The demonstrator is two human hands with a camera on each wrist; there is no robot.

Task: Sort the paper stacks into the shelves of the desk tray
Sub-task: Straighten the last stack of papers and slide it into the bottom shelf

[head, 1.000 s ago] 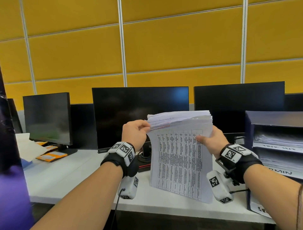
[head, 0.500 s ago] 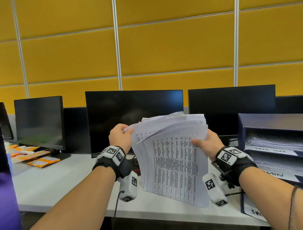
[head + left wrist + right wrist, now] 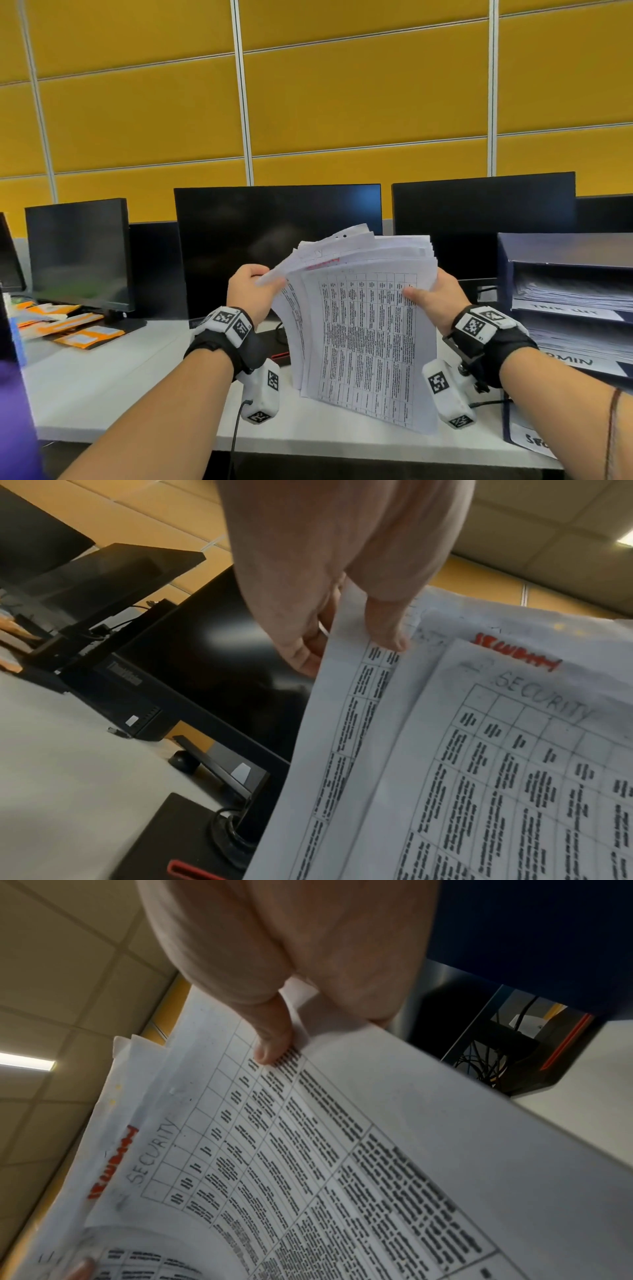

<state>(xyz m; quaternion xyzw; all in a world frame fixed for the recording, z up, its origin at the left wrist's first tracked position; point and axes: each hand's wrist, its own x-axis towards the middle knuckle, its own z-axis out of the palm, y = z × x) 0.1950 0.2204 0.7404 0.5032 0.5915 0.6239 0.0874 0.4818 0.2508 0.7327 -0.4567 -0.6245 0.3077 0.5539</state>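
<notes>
A paper stack (image 3: pixel 366 329) is held upright above the table (image 3: pixel 102 377), its bottom edge near the tabletop. Its top right edge is pinched by the right hand (image 3: pixel 436 301), thumb on the front sheet. Front sheets at its top left are gripped and peeled aside by the left hand (image 3: pixel 251 293). Right of the stack stands the desk tray (image 3: pixel 561 253), papers on its shelves. Behind the stack, dark monitors (image 3: pixel 277 240) are lined up.
</notes>
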